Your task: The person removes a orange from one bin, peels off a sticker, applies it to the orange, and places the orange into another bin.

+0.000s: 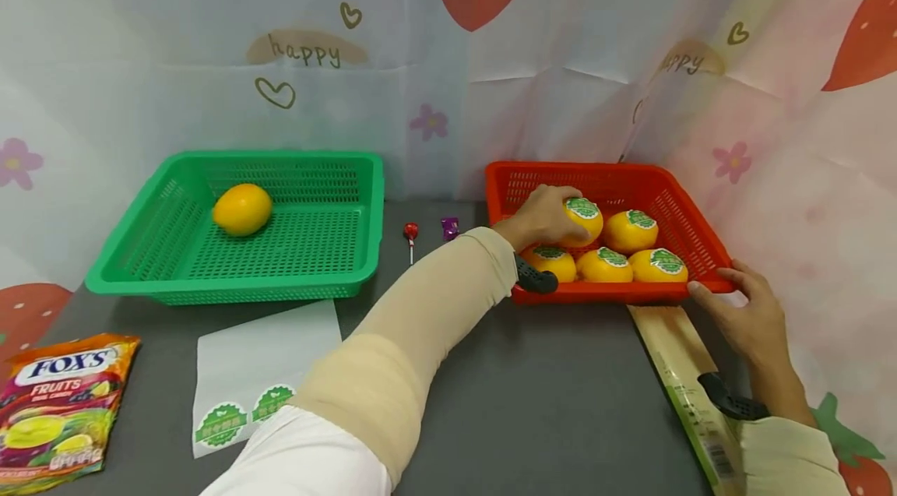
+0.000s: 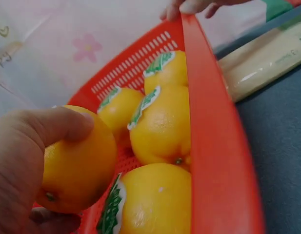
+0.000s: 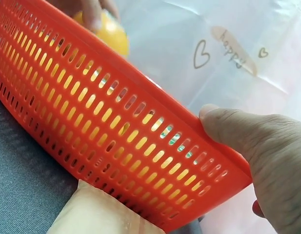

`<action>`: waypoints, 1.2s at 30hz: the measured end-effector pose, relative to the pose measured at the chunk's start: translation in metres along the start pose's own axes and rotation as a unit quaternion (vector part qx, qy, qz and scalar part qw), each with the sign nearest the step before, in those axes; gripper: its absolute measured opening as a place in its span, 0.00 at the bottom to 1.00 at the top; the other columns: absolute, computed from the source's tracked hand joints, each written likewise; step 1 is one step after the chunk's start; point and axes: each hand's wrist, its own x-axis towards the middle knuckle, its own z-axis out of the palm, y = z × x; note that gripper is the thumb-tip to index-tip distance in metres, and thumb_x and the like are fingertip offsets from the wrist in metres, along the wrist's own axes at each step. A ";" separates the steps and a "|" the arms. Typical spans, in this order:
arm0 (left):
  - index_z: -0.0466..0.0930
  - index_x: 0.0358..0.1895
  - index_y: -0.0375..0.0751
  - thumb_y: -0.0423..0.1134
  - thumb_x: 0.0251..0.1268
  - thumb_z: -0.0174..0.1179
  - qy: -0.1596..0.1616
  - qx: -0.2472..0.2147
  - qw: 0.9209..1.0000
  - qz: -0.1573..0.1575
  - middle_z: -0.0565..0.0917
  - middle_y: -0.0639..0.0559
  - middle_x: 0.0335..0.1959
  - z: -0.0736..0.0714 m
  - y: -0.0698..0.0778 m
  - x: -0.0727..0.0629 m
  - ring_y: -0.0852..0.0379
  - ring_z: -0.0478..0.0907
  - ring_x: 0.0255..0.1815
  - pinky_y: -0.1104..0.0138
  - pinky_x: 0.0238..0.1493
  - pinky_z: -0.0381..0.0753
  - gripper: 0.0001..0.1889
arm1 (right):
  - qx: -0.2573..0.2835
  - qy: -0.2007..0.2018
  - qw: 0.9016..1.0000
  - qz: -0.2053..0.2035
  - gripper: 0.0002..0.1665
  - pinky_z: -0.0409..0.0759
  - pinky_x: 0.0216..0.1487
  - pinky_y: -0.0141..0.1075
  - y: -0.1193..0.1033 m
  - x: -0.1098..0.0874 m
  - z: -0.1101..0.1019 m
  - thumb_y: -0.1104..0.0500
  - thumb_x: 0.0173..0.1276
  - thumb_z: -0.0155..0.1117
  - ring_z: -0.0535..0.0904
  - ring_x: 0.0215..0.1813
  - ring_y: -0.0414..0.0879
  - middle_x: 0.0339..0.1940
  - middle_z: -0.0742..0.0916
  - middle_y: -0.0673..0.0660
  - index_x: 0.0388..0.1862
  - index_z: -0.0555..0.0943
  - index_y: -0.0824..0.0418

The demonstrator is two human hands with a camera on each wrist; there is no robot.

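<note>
My left hand (image 1: 546,217) grips a yellow lemon (image 1: 583,220) with a green-and-white sticker, thumb over its side. It is held inside the red basket (image 1: 617,293), above the other fruit. Several more stickered lemons (image 1: 659,266) lie in that basket, mostly along its near wall. At the near right corner, my right hand (image 1: 753,317) holds the rim. In the right wrist view its thumb (image 3: 223,124) lies on the rim, with the other fingers largely hidden behind the corner.
A green basket (image 1: 238,287) on the left holds one lemon (image 1: 242,209) without a visible sticker. In front lies a white sheet (image 1: 262,356) with green stickers. A lollipop (image 1: 410,231), a purple candy (image 1: 450,228), a Fox's candy bag (image 1: 63,410) and a long beige packet (image 1: 690,387) lie around.
</note>
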 end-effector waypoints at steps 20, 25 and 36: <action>0.72 0.66 0.54 0.40 0.51 0.74 -0.052 0.044 0.996 -0.057 0.68 0.47 0.55 0.031 -0.011 0.017 0.54 0.64 0.50 0.68 0.37 0.75 0.35 | -0.007 0.006 1.000 0.010 0.38 0.52 0.64 0.65 -0.002 -0.004 0.000 0.46 0.66 0.65 0.56 0.71 0.66 0.73 0.64 0.65 0.62 0.71 0.73; 0.68 0.70 0.58 0.33 0.48 0.73 -0.040 -0.007 0.996 -0.076 0.72 0.51 0.59 0.026 -0.015 0.015 0.53 0.65 0.55 0.66 0.44 0.76 0.41 | -0.007 0.002 1.000 0.007 0.38 0.53 0.64 0.65 -0.002 -0.002 0.007 0.45 0.65 0.64 0.56 0.70 0.65 0.73 0.65 0.65 0.62 0.72 0.73; 0.40 0.79 0.54 0.46 0.63 0.64 -0.045 -0.046 0.998 -0.013 0.60 0.50 0.73 -0.016 -0.006 -0.001 0.51 0.65 0.67 0.61 0.64 0.64 0.48 | -0.008 -0.003 1.000 0.009 0.37 0.51 0.64 0.65 -0.002 -0.002 0.001 0.45 0.66 0.64 0.54 0.71 0.66 0.74 0.63 0.65 0.62 0.72 0.73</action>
